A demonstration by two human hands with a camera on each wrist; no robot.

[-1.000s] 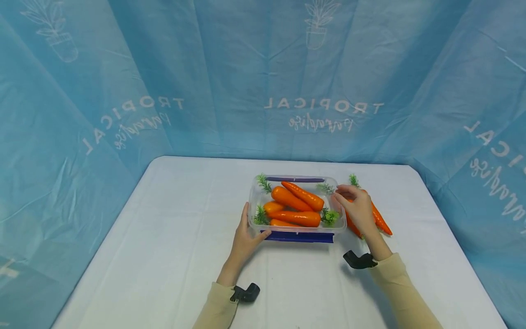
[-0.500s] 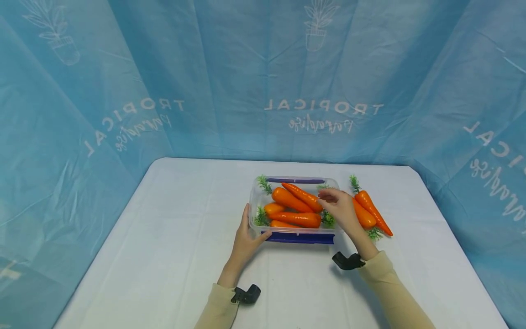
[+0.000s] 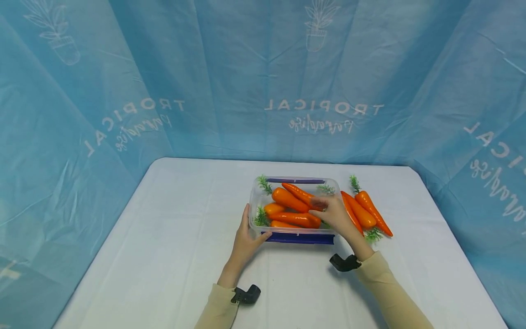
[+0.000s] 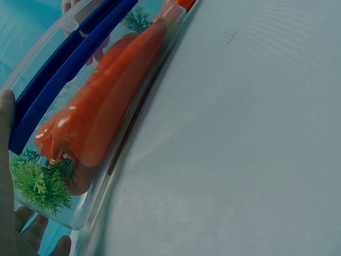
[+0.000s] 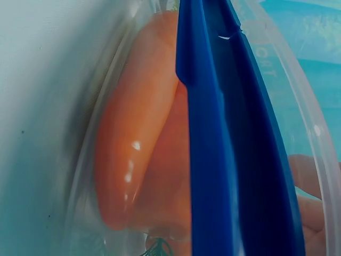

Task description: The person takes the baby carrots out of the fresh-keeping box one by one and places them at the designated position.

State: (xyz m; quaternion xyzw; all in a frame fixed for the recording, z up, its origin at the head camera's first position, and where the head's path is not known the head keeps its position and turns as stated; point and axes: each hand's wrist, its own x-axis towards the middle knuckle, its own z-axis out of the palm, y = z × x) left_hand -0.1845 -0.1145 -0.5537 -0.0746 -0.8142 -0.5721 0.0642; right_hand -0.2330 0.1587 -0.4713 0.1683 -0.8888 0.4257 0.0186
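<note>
A clear plastic container [image 3: 255, 196] with blue latches holds several orange carrots [image 3: 293, 218] with green leafy tops. My left hand [image 3: 244, 240] grips its near left corner, thumb on the front rim and fingers along the side. In the left wrist view the thumb [image 4: 6, 114] lies by the blue latch [image 4: 69, 74]. My right hand [image 3: 334, 214] reaches into the container's right part, thumb and fingers apart around the thick end of the upper carrot [image 3: 300, 194]. Whether it pinches that carrot is hidden. Through the wall in the right wrist view, some fingers [image 5: 309, 213] show.
Three more carrots [image 3: 371, 210] lie on the white table [image 3: 185, 219] just right of the container, close to my right forearm. A blue printed curtain [image 3: 230, 91] hangs behind and along both sides of the table.
My right hand has moved left from the container's right rim and down among the carrots inside, uncovering the carrots on the table. My left hand and the container have stayed put.
</note>
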